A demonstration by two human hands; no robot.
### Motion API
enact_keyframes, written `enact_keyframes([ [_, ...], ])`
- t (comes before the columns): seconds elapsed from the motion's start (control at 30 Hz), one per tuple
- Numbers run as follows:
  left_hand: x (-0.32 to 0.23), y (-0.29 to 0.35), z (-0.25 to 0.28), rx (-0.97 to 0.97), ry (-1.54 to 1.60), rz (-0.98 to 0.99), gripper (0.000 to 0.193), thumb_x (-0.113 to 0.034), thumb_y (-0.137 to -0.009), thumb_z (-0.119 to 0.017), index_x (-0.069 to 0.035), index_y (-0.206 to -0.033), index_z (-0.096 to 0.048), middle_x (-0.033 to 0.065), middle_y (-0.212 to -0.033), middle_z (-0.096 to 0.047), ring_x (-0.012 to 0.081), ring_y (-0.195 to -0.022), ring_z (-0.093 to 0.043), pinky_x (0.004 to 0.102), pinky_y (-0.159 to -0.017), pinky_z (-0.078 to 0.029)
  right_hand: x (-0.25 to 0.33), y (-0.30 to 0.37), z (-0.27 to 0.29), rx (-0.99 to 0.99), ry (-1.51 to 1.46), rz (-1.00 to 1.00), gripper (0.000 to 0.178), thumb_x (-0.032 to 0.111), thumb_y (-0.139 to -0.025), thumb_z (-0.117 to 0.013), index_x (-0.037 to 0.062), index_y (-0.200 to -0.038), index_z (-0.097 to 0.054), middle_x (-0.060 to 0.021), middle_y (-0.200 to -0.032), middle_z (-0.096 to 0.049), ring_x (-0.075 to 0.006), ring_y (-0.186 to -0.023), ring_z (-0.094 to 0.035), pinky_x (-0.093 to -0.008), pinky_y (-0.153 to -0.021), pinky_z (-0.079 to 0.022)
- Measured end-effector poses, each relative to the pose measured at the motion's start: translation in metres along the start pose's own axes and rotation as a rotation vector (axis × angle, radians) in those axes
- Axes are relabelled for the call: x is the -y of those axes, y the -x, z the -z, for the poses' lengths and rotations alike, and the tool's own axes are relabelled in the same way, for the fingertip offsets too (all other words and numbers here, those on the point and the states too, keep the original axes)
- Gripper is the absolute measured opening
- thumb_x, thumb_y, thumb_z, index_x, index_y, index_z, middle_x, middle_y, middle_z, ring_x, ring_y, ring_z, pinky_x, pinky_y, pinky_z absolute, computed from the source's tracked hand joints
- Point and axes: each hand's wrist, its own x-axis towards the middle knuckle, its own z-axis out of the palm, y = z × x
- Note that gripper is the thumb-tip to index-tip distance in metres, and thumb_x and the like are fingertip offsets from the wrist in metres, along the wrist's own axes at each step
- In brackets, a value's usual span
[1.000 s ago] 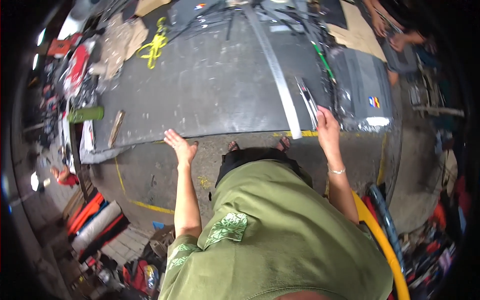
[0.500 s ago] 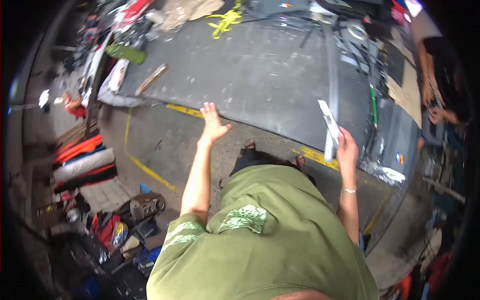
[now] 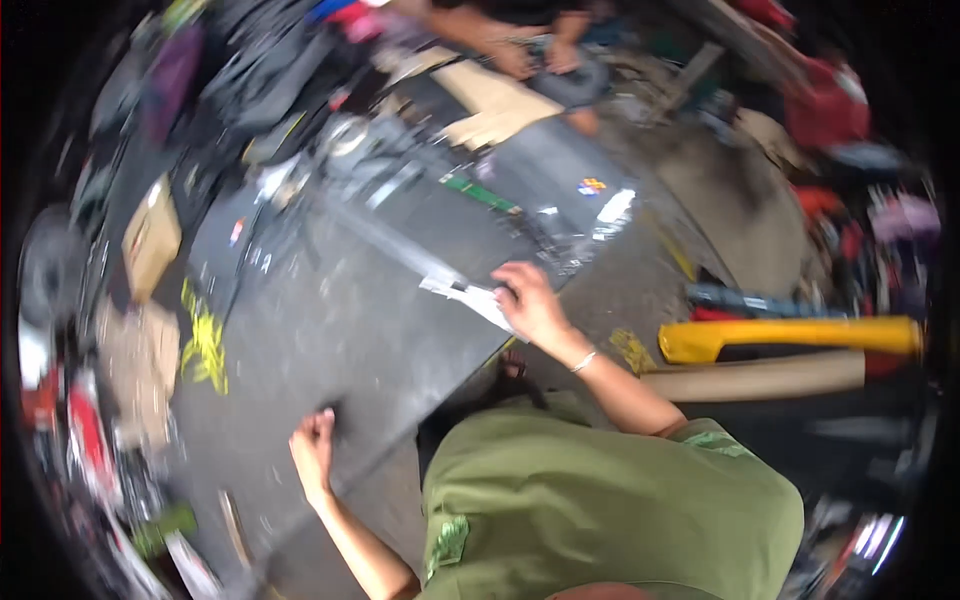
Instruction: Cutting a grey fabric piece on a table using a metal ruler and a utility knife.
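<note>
The person's right hand lies on the near end of a long metal strip that runs across a big dark sheet spread over the floor; the fingers are curled down onto the pale, bright end of the strip, pressing it against the sheet, though the blur hides whether they grip its edge or only rest on top. A thin bracelet circles that wrist. The left hand sits well apart from the right, at the sheet's near edge; its fingers are bent inward, almost closed, and touch the dark surface, and whether anything is pinched in them cannot be told. From the right fingers the strip leads away up and to the left, toward a cluster of shiny metal parts. Past the left fingers, farther out on the sheet, a yellow marking shows, with pieces of cardboard beyond it. To the outer side of the right fingers lie a yellow bar and a brown tube, side by side on the concrete floor. Across the sheet, another person's hands are busy beside flat cardboard pieces. The wearer's green shirt fills the lower part of the view.
</note>
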Motion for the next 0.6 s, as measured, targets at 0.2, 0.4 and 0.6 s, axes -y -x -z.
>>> enact_keyframes([
  [0.2,-0.061,-0.12,-0.041,0.17,0.168,-0.537,0.022,-0.024,-0.098,-0.067,-0.004,-0.107,-0.07,0.0169,-0.104,-0.072,0.031,-0.096,-0.069,0.0404,-0.088,-0.053,0.085,0.045,-0.002,0.002,-0.026,-0.307,0.023,0.017,-0.098,-0.063,0.0019,-0.113,-0.07,-0.0152,-0.1,-0.067,-0.0332,-0.089,-0.067,-0.0422,-0.081,-0.053],
  [0.4,-0.163,-0.218,-0.074,0.268,0.176,-0.788,0.032,-0.024,-0.095,-0.071,-0.002,-0.118,-0.069,0.0197,-0.113,-0.07,0.0348,-0.106,-0.068,0.0425,-0.092,-0.053,0.112,0.123,-0.019,0.473,-0.09,-0.425,0.032,0.026,-0.1,-0.058,0.0031,-0.12,-0.069,-0.0166,-0.115,-0.073,-0.0347,-0.106,-0.069,-0.0431,-0.093,-0.054],
  [0.6,-0.213,-0.287,-0.113,-0.019,0.069,-0.948,0.05,-0.021,-0.089,-0.075,-0.001,-0.132,-0.059,0.0238,-0.132,-0.06,0.0431,-0.123,-0.056,0.0473,-0.107,-0.045,0.095,0.162,0.003,0.367,0.001,-0.53,0.03,0.026,-0.101,-0.059,0.0051,-0.12,-0.069,-0.0164,-0.114,-0.073,-0.0365,-0.105,-0.069,-0.0433,-0.09,-0.054],
])
